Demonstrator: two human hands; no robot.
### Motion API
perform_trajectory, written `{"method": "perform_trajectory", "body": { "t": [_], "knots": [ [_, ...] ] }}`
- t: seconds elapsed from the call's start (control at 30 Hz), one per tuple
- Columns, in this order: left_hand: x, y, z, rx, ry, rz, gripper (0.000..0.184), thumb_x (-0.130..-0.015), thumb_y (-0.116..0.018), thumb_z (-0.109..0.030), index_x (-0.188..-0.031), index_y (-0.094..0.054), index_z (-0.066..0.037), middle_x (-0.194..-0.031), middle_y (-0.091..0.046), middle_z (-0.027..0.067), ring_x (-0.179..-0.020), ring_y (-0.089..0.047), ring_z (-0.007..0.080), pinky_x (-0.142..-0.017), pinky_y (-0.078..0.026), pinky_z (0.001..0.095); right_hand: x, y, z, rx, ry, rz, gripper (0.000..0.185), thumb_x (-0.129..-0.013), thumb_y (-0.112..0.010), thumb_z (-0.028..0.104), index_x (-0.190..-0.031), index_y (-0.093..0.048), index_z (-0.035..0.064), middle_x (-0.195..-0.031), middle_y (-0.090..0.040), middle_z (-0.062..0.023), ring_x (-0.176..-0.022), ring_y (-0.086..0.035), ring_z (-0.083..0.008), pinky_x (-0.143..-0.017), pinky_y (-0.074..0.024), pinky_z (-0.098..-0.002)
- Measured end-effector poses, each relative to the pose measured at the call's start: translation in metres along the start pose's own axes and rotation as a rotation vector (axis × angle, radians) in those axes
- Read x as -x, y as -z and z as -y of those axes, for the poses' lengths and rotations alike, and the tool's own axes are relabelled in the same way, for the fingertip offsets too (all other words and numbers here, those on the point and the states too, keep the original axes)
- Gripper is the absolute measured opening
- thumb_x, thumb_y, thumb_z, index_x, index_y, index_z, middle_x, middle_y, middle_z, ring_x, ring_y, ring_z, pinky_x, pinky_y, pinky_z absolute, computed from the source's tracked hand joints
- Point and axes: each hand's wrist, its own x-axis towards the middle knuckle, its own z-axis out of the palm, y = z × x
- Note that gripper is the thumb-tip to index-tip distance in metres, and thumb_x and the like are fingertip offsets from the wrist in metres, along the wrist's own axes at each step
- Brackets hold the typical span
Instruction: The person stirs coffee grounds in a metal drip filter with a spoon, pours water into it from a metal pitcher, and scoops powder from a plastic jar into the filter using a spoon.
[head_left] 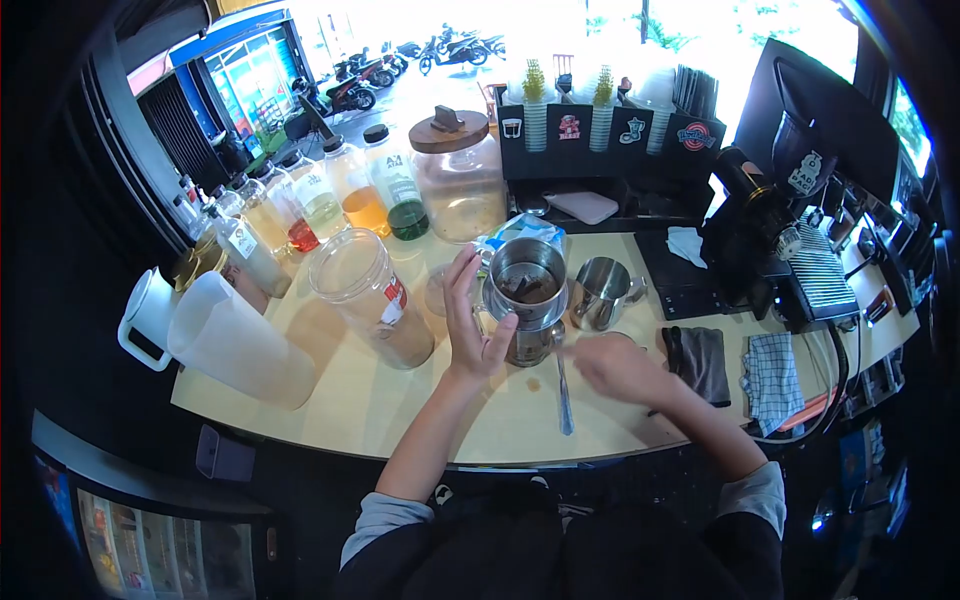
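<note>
A metal drip coffee filter point(527, 277) with dark grounds inside sits on top of a glass point(527, 347) on the counter. My left hand point(474, 325) is at the filter's left side, fingers stretched upward and thumb apart. Whether its palm touches the metal I cannot tell. To the right of the glass, my right hand point(622, 368) is smeared by motion and its fingers do not show clearly. A metal spoon point(565, 400) lies between that hand and the glass. Behind the right hand stands a steel pitcher point(601, 292).
A large open jar point(372, 310) holding brown powder and a frosted plastic jug point(240, 345) are at left. Syrup bottles point(362, 196) and a wooden-lidded jar point(458, 185) line the back. Cloths point(696, 362) and a black grinder point(755, 195) are at right.
</note>
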Motion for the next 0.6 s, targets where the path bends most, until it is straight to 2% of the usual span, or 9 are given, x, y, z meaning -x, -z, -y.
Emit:
{"method": "perform_trajectory", "body": {
  "t": [0.03, 0.1, 0.17, 0.23, 0.3, 0.4, 0.47, 0.53, 0.6],
  "knots": [
    [0.000, -0.001, 0.000, -0.002, -0.004, 0.002, 0.071, -0.086, -0.060, -0.042, -0.137, -0.035, 0.001, -0.140, -0.035, 0.0218, -0.132, -0.034, 0.0356, -0.109, -0.028, 0.0448, 0.000, -0.008, 0.002, 0.171, 0.075, 0.149, 0.028, -0.078, -0.058, 0.006, -0.106, -0.063, 0.0070, -0.080, -0.062, -0.0092, -0.071, -0.064, -0.0272, -0.068, -0.0502, -0.0375],
    [-0.001, -0.001, -0.001, 0.004, -0.023, 0.011, 0.080, -0.078, -0.070, -0.038, -0.137, -0.033, 0.001, -0.141, -0.033, 0.0218, -0.132, -0.035, 0.0360, -0.109, -0.030, 0.0449, 0.003, -0.023, 0.000, 0.207, 0.139, 0.160, 0.028, -0.078, -0.057, 0.007, -0.106, -0.063, 0.0069, -0.080, -0.062, -0.0086, -0.073, -0.065, -0.0265, -0.069, -0.0505, -0.0381],
    [-0.004, 0.002, -0.005, -0.046, -0.024, 0.022, 0.085, -0.074, -0.074, -0.037, -0.138, -0.033, 0.001, -0.141, -0.033, 0.0218, -0.131, -0.035, 0.0361, -0.108, -0.031, 0.0447, 0.003, -0.026, -0.001, 0.219, 0.248, 0.161, 0.026, -0.076, -0.057, 0.008, -0.102, -0.061, 0.0055, -0.079, -0.061, -0.0091, -0.077, -0.064, -0.0268, -0.070, -0.0509, -0.0386],
    [-0.006, 0.003, -0.012, -0.092, -0.020, 0.032, 0.089, -0.070, -0.078, -0.035, -0.138, -0.033, 0.001, -0.141, -0.032, 0.0217, -0.131, -0.035, 0.0362, -0.107, -0.032, 0.0446, 0.004, -0.025, -0.001, 0.197, 0.259, 0.160, 0.023, -0.076, -0.056, 0.007, -0.099, -0.060, 0.0051, -0.079, -0.061, -0.0097, -0.079, -0.064, -0.0277, -0.071, -0.0509, -0.0390],
    [-0.008, 0.001, -0.020, -0.090, 0.086, 0.043, 0.094, -0.065, -0.082, -0.035, -0.137, -0.033, -0.001, -0.141, -0.032, 0.0220, -0.131, -0.035, 0.0363, -0.107, -0.033, 0.0446, 0.008, -0.026, -0.002, 0.178, 0.266, 0.154, 0.021, -0.076, -0.056, 0.006, -0.097, -0.060, 0.0048, -0.078, -0.060, -0.0104, -0.080, -0.064, -0.0286, -0.071, -0.0508, -0.0394],
    [-0.020, 0.000, -0.036, -0.125, 0.144, 0.058, 0.093, -0.062, -0.085, -0.033, -0.135, -0.037, -0.002, -0.140, -0.033, 0.0216, -0.129, -0.037, 0.0367, -0.105, -0.035, 0.0447, 0.011, -0.022, -0.002, 0.021, 0.198, 0.037, 0.013, -0.081, -0.056, 0.005, -0.093, -0.058, 0.0024, -0.078, -0.059, -0.0121, -0.078, -0.063, -0.0310, -0.069, -0.0503, -0.0408],
    [-0.028, 0.000, -0.043, -0.163, 0.177, 0.081, 0.091, -0.061, -0.085, -0.033, -0.133, -0.039, -0.003, -0.139, -0.035, 0.0205, -0.127, -0.040, 0.0360, -0.103, -0.037, 0.0440, 0.013, -0.008, 0.008, -0.267, 0.038, -0.142, 0.009, -0.088, -0.055, 0.007, -0.095, -0.057, 0.0009, -0.081, -0.060, -0.0140, -0.076, -0.063, -0.0319, -0.066, -0.0501, -0.0394],
    [-0.033, 0.000, -0.047, -0.200, 0.216, 0.105, 0.089, -0.060, -0.086, -0.033, -0.130, -0.042, -0.003, -0.137, -0.036, 0.0195, -0.124, -0.043, 0.0352, -0.102, -0.039, 0.0433, 0.017, 0.006, 0.008, -0.317, -0.029, -0.207, 0.010, -0.091, -0.054, 0.008, -0.097, -0.057, 0.0006, -0.081, -0.061, -0.0140, -0.073, -0.063, -0.0299, -0.065, -0.0498, -0.0372],
    [-0.038, 0.002, -0.049, -0.236, 0.220, 0.145, 0.079, -0.060, -0.087, -0.023, -0.126, -0.047, -0.003, -0.134, -0.041, 0.0153, -0.118, -0.051, 0.0268, -0.094, -0.047, 0.0366, 0.023, 0.019, 0.003, -0.367, -0.098, -0.272, 0.012, -0.093, -0.054, 0.010, -0.099, -0.057, 0.0002, -0.082, -0.062, -0.0140, -0.071, -0.063, -0.0279, -0.063, -0.0495, -0.0350]
  ]
}}
